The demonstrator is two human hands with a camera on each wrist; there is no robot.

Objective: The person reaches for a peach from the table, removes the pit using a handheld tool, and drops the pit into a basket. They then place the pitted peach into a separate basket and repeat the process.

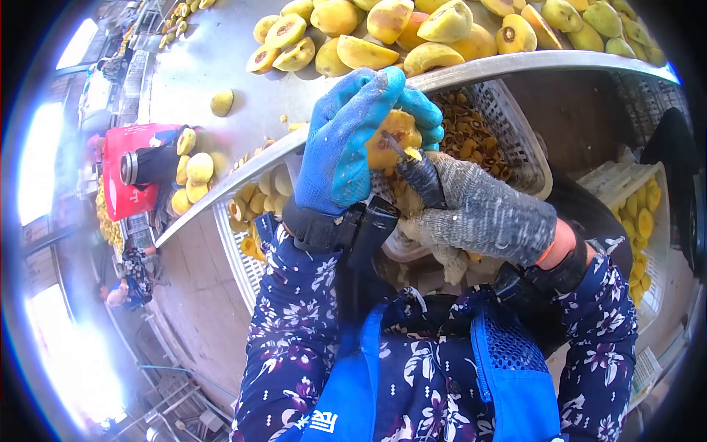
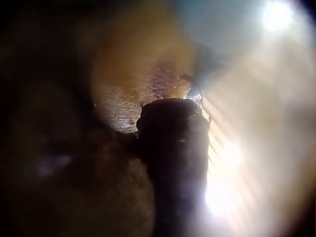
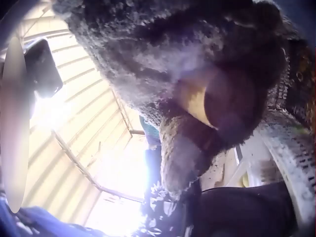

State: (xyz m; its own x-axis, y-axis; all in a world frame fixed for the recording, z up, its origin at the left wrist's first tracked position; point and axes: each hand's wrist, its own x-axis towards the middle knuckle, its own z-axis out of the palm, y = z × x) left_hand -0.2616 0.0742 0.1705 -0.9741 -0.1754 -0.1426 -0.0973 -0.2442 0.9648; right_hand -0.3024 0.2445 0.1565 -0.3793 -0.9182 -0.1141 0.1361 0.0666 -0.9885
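Note:
In the head view the left hand [image 1: 346, 140], in a blue glove, grips a cut yellow fruit half [image 1: 392, 140] with its brownish cut face showing. The right hand [image 1: 490, 210], in a grey knit glove, holds a tool with a black-wrapped handle [image 1: 421, 180], its metal end against the fruit. The left wrist view shows the dark handle [image 2: 173, 148] up close, with the blurred fruit [image 2: 140, 64] behind it. Curled grey fingers of the right hand [image 3: 168, 64] surround a round handle end [image 3: 229, 101] in the right wrist view.
A metal table with a raised rim [image 1: 545, 62] carries many yellow fruits beyond the hands. Below the rim stands a white crate [image 1: 541, 158] of small trimmings. Crates of fruit pieces are at left and right [image 1: 663, 243]. Other people are at the far left.

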